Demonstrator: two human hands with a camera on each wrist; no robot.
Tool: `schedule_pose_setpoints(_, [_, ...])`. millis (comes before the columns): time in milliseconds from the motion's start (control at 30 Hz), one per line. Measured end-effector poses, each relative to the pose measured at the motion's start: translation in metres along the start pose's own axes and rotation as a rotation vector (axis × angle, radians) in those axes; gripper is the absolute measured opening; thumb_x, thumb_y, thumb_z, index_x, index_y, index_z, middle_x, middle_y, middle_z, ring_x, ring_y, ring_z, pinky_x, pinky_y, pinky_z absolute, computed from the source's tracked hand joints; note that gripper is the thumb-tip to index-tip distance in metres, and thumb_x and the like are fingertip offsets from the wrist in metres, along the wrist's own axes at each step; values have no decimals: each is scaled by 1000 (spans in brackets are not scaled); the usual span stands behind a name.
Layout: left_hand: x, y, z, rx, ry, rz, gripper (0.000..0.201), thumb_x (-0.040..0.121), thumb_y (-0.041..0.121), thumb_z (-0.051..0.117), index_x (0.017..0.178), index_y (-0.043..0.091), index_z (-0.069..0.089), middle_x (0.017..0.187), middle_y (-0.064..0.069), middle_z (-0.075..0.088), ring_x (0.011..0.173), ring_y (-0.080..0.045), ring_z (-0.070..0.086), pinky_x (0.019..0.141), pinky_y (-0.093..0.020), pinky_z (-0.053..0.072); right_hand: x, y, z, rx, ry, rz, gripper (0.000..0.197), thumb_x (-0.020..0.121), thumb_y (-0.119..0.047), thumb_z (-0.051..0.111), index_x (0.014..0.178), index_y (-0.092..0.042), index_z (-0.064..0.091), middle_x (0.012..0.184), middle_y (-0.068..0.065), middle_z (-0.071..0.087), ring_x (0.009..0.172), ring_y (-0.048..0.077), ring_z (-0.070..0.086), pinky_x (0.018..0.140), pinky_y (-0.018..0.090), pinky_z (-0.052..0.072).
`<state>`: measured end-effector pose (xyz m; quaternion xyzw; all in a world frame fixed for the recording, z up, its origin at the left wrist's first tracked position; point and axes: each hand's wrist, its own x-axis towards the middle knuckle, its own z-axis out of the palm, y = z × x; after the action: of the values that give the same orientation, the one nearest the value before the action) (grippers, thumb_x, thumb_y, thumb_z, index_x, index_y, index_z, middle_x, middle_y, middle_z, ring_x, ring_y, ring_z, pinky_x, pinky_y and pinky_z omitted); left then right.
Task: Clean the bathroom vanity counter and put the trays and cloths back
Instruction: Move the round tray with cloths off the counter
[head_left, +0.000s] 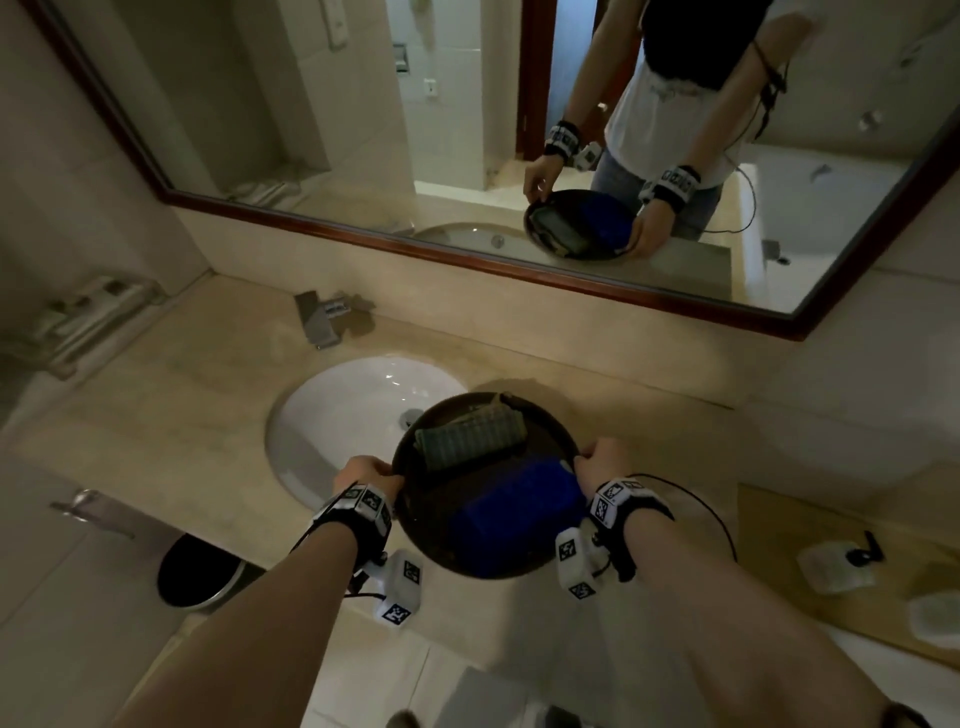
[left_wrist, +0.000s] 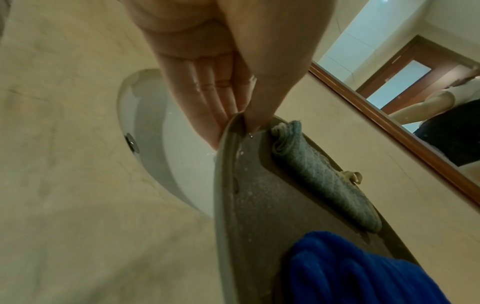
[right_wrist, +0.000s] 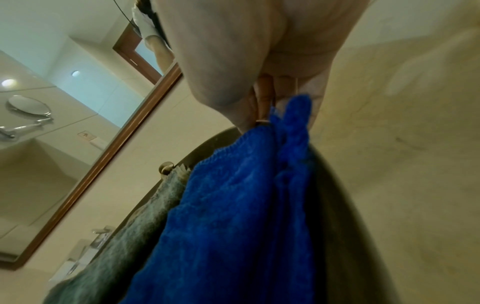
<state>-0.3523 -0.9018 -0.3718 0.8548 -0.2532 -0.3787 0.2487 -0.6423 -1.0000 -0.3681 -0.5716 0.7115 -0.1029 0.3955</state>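
Carrying the round dark tray (head_left: 485, 530) between both hands is where a slip is most likely: the left hand (head_left: 366, 475) and the right hand (head_left: 602, 462) each pinch only the thin rim, thumb above and fingers (left_wrist: 207, 98) beneath, clamped on opposite edges. Water beads glint on the tray floor just beyond the left thumb, so a wet rim could slide out of either grip, and a tilt would probably send the contents off the edge. The tray hangs above the front of the surface (head_left: 171, 395), its far edge overlapping the white basin (head_left: 332, 415); a drop there would land partly in the bowl. Inside lie two cloths: a grey-green rolled cloth (head_left: 470, 436) toward the far side, beyond both thumbs, and a blue cloth (head_left: 514, 512) nearer the wrists, one corner bunched against the right fingers. Whether that corner is trapped in the grip cannot be told.
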Motion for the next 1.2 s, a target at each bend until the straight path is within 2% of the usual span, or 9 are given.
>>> schedule_pose_setpoints(67, [12, -14, -21, -23, -8, -7, 3, 69, 17, 72, 71, 14, 70, 67, -10, 72, 65, -29, 70, 69, -43, 60, -8, -18, 18, -7, 4, 2, 19, 93, -9, 53, 91, 4, 67, 88, 17, 65, 85, 31, 62, 67, 28, 44])
schedule_pose_setpoints(200, [38, -40, -66, -87, -30, -20, 5, 66, 17, 71, 68, 13, 72, 62, -9, 71, 63, -29, 71, 67, -43, 60, -25, -57, 57, -16, 0, 3, 20, 94, -11, 53, 87, 3, 66, 73, 10, 59, 71, 26, 56, 62, 29, 43])
schedule_pose_setpoints(433, [80, -91, -135, -208, -52, -79, 23, 52, 17, 67, 73, 11, 72, 71, -14, 73, 65, -33, 71, 66, -48, 59, -45, -117, 120, -37, 6, -1, 18, 89, -10, 55, 89, 4, 67, 86, 15, 65, 76, 27, 58, 67, 30, 47])
schedule_pose_setpoints(567, [94, -110, -163, -233, -25, -110, 14, 56, 16, 67, 69, 11, 72, 67, -13, 72, 66, -33, 71, 66, -50, 59, -47, -146, 147, -96, -15, -55, 17, 87, -10, 56, 86, 3, 68, 80, 15, 63, 74, 28, 58, 65, 30, 46])
schedule_pose_setpoints(700, [101, -126, -187, -288, 40, -158, 8, 61, 10, 69, 68, 8, 72, 69, -16, 71, 67, -34, 70, 65, -51, 59, -37, -179, 172, -200, -39, -112, 19, 85, -9, 58, 69, -2, 66, 67, 12, 60, 60, 25, 53, 61, 27, 45])
schedule_pose_setpoints(867, [113, -146, -211, -342, 118, -248, 6, 67, 10, 70, 72, 7, 70, 72, -18, 72, 69, -35, 70, 67, -53, 58, -10, -227, 207, -281, -138, -198, 16, 90, -12, 56, 83, -7, 70, 89, 11, 68, 86, 31, 64, 71, 27, 45])
schedule_pose_setpoints(1000, [132, -160, -235, -341, 171, -290, 12, 60, 19, 71, 69, 11, 73, 69, -15, 72, 68, -34, 70, 67, -52, 59, 6, -261, 234, -235, -226, -213, 19, 88, -12, 57, 73, -4, 65, 74, 12, 63, 75, 30, 61, 66, 28, 43])
schedule_pose_setpoints(1133, [135, -162, -259, -324, 228, -324, 7, 61, 24, 70, 62, 18, 73, 64, -8, 71, 68, -30, 70, 70, -42, 59, 18, -292, 258, -265, -293, -251, 21, 87, -13, 57, 66, -10, 57, 80, 13, 63, 75, 28, 58, 66, 29, 43])
schedule_pose_setpoints(1200, [138, -166, -269, -342, 254, -353, 5, 62, 22, 70, 61, 18, 73, 64, -8, 71, 67, -31, 70, 69, -43, 60, 21, -307, 271, -271, -319, -261, 20, 87, -14, 58, 68, -9, 57, 80, 12, 62, 76, 28, 55, 67, 29, 41])
